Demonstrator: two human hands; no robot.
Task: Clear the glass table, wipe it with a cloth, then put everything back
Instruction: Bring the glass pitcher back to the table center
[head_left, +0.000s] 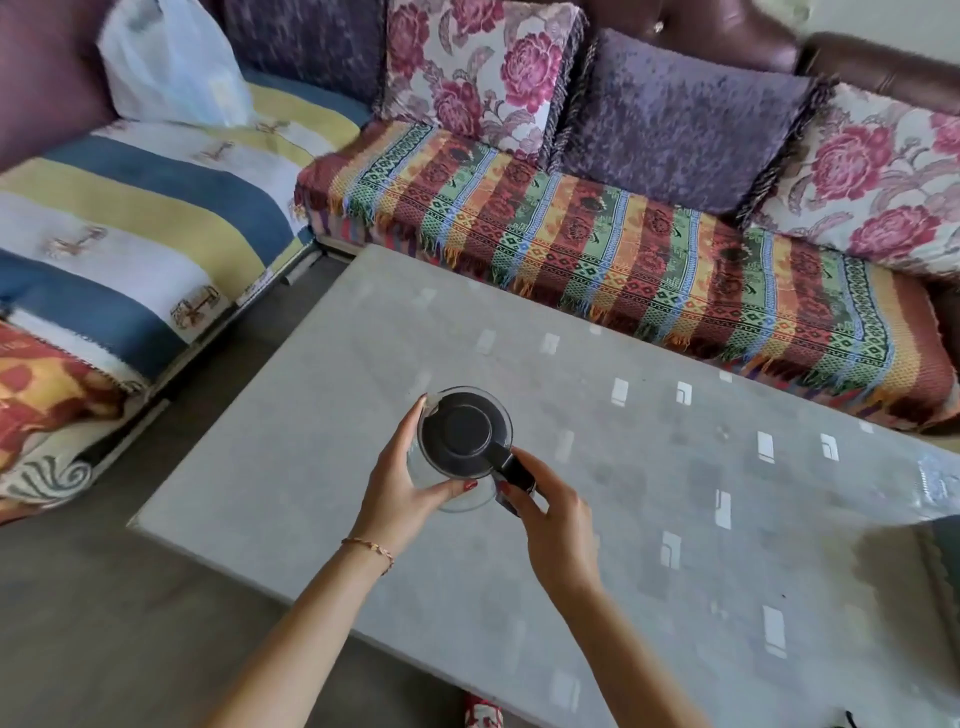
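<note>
A glass jug (462, 447) with a black lid sits on the glass surface (675, 519), near its 9 o'clock end. The left hand (400, 483) wraps its fingers round the clear side at 9 o'clock. The right hand (550, 514) pinches the black handle (517, 470) at 4 o'clock. Glass on glass could chip, so it needs gentle moves. The smooth side may slip. It looks empty, so probably light. The handle is the best place to hold, with the other hand steadying the side.

Bright daylight, glare patches on glass table (675, 519), wide-angle edge bending.
</note>
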